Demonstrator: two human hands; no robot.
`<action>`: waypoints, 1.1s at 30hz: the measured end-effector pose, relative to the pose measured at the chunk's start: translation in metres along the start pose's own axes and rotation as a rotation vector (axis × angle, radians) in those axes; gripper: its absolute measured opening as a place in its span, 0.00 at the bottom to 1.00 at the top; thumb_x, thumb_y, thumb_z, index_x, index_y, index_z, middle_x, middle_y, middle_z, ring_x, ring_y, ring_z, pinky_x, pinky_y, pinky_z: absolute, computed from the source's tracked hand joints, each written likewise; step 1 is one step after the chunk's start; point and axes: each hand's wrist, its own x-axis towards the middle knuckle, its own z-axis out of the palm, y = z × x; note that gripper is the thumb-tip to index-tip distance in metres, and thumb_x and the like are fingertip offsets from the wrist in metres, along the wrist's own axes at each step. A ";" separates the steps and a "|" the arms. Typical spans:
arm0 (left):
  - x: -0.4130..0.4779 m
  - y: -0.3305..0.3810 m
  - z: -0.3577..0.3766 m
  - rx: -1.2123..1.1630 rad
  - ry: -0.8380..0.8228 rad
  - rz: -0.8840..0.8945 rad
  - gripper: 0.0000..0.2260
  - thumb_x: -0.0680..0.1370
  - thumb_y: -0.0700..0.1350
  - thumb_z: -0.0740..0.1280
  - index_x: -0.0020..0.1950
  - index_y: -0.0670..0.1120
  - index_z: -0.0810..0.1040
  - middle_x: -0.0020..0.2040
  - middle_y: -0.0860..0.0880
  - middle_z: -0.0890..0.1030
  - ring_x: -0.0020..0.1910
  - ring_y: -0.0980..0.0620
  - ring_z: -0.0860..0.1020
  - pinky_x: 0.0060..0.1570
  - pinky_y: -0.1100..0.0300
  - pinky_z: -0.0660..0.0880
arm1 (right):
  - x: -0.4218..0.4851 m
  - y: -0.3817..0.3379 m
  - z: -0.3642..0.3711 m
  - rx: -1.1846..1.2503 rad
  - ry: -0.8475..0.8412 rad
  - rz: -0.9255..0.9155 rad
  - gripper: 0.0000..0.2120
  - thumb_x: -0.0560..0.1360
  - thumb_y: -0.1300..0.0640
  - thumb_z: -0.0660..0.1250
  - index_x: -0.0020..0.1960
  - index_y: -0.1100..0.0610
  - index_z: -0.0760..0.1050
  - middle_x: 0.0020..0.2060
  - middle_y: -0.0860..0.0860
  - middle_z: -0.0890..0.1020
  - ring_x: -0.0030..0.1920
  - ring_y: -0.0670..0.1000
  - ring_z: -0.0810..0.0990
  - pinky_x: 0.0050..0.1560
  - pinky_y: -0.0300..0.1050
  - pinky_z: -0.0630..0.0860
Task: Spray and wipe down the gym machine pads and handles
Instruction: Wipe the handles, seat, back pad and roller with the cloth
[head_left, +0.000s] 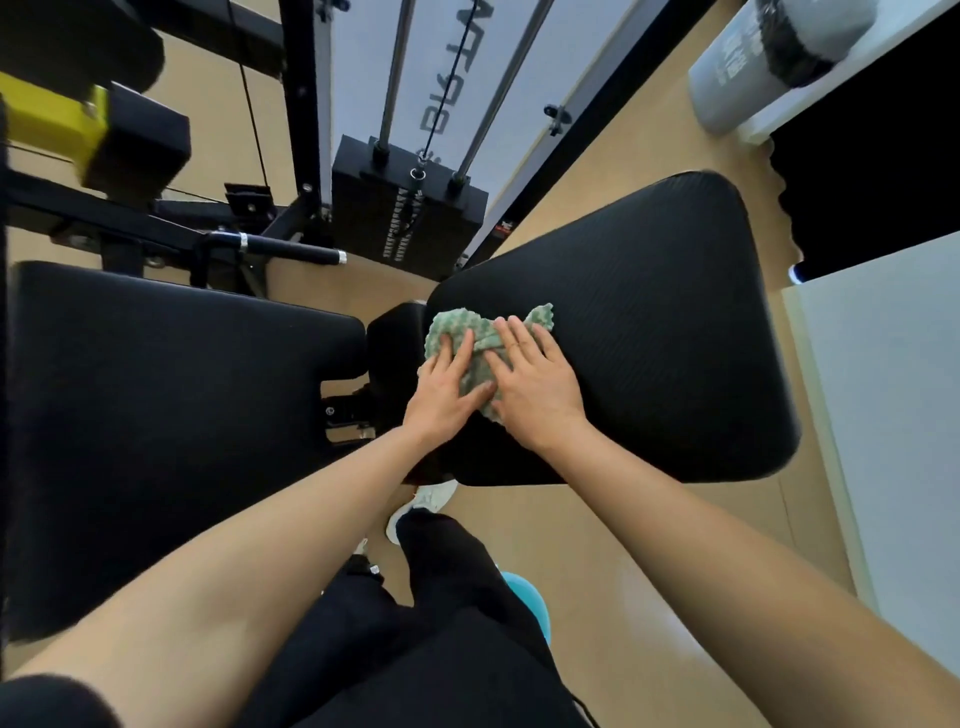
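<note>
A crumpled green cloth (475, 338) lies on the near left corner of a black seat pad (649, 332). My left hand (447, 395) and my right hand (535, 384) both press flat on the cloth with straight fingers, side by side. A second, larger black pad (156, 415) lies to the left, apart from the first. A black handle bar (291, 248) with silver rings sticks out beyond that pad. No spray bottle shows clearly.
The weight stack (410, 208) with guide rods and cable stands straight ahead. A yellow and black machine part (78, 130) is at far left. A white cabinet (883, 415) stands right. My legs and a teal object (530, 597) are below on the tan floor.
</note>
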 end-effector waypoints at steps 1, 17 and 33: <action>0.017 0.006 -0.008 -0.008 0.000 0.018 0.37 0.82 0.61 0.65 0.84 0.61 0.47 0.86 0.49 0.46 0.84 0.44 0.48 0.79 0.42 0.57 | 0.009 0.010 -0.007 -0.012 0.007 0.020 0.34 0.85 0.38 0.47 0.84 0.54 0.46 0.83 0.58 0.40 0.83 0.57 0.37 0.82 0.57 0.36; -0.073 -0.042 0.057 -0.175 -0.080 -0.032 0.42 0.82 0.58 0.66 0.83 0.59 0.36 0.84 0.52 0.33 0.84 0.48 0.51 0.78 0.50 0.66 | -0.066 -0.060 0.057 0.040 0.028 -0.058 0.35 0.85 0.46 0.51 0.82 0.61 0.37 0.80 0.63 0.34 0.80 0.61 0.29 0.79 0.61 0.31; 0.049 0.064 -0.016 0.012 0.030 0.214 0.33 0.85 0.58 0.61 0.85 0.57 0.47 0.85 0.48 0.41 0.84 0.43 0.38 0.80 0.42 0.49 | -0.007 0.041 -0.008 0.064 0.153 0.322 0.33 0.85 0.41 0.48 0.84 0.55 0.48 0.83 0.60 0.41 0.83 0.59 0.37 0.80 0.62 0.35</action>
